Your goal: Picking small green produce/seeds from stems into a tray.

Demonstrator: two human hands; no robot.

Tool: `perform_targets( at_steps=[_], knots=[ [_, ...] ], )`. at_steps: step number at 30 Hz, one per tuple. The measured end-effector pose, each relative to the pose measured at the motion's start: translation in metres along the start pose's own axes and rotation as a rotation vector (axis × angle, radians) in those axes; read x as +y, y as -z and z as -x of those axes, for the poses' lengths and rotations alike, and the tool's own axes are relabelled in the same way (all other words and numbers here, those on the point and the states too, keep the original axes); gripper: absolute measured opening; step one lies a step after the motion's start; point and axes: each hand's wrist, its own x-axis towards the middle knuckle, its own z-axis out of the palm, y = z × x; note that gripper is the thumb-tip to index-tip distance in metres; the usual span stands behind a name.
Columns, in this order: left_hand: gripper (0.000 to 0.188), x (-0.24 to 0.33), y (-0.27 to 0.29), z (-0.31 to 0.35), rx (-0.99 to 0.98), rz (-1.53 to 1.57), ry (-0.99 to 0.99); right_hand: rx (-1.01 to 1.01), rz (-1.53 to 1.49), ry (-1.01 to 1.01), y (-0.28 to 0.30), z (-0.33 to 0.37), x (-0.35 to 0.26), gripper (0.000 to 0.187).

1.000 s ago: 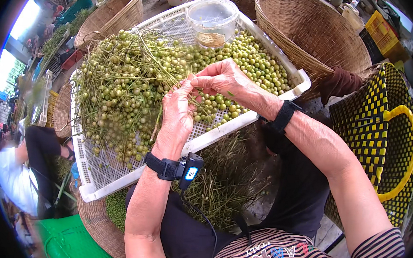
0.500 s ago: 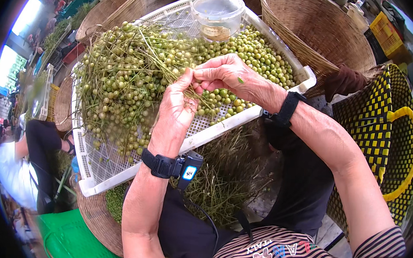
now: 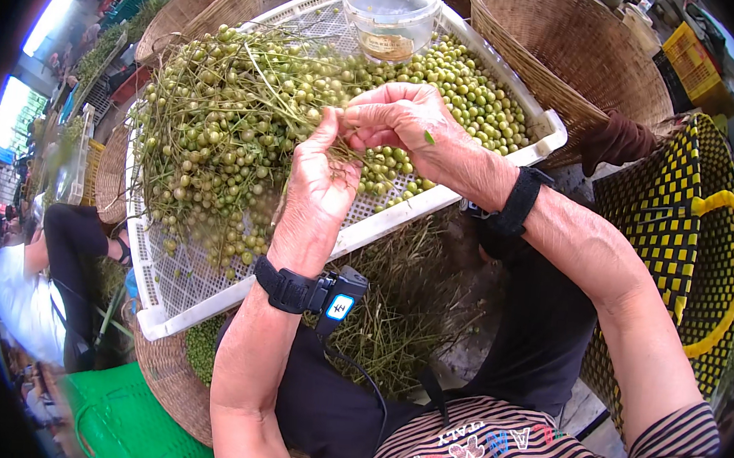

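A white slatted plastic tray carries a heap of small round green fruits on thin stems, and loose green fruits lie to its right. Over the near side of the tray, my left hand is closed on a few thin stems, which cross its palm and fingers. Close beside it my right hand pinches with thumb and fingertips near the left thumb. What sits in that pinch is too small and hidden to make out. A bit of green leaf sticks to the back of my right hand.
A clear plastic tub stands at the tray's far edge. Wicker baskets stand behind. To the right is a black-and-yellow woven basket. Stripped stems lie below the tray. A green plastic item and another person are at left.
My right fingertips have drawn slightly apart from the left thumb, where they met before. The left hand keeps its stems. The whole view has shifted a little.
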Motion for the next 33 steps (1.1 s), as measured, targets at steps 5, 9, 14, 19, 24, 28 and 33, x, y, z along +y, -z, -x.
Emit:
perform_targets(
  at_steps=[5,9,14,19,24,28,33],
  knots=[
    [0.011,0.005,-0.026,0.006,0.208,-0.142,-0.257,0.052,0.338,0.158,0.005,-0.002,-0.001,0.013],
    [0.017,0.001,-0.025,0.008,0.337,-0.372,-0.265,-0.008,0.042,-0.118,0.025,-0.007,-0.004,0.023],
    [0.015,-0.015,-0.015,-0.001,0.397,-0.489,-0.341,-0.068,0.165,-0.115,0.004,0.000,0.010,0.026],
    [0.013,-0.006,-0.016,0.002,0.276,-0.339,-0.303,-0.024,0.073,-0.108,0.001,-0.008,0.006,0.014],
    [0.013,0.002,-0.027,0.019,0.317,-0.445,-0.396,-0.063,0.002,-0.233,0.003,-0.002,-0.002,0.015],
    [0.019,-0.015,-0.025,0.065,-0.020,-1.181,-0.281,-0.130,0.463,-0.075,0.065,-0.021,-0.002,0.021],
    [0.023,-0.048,0.056,0.151,-0.276,-1.710,0.057,0.147,1.392,0.304,0.121,-0.026,0.022,0.027]
  ],
)
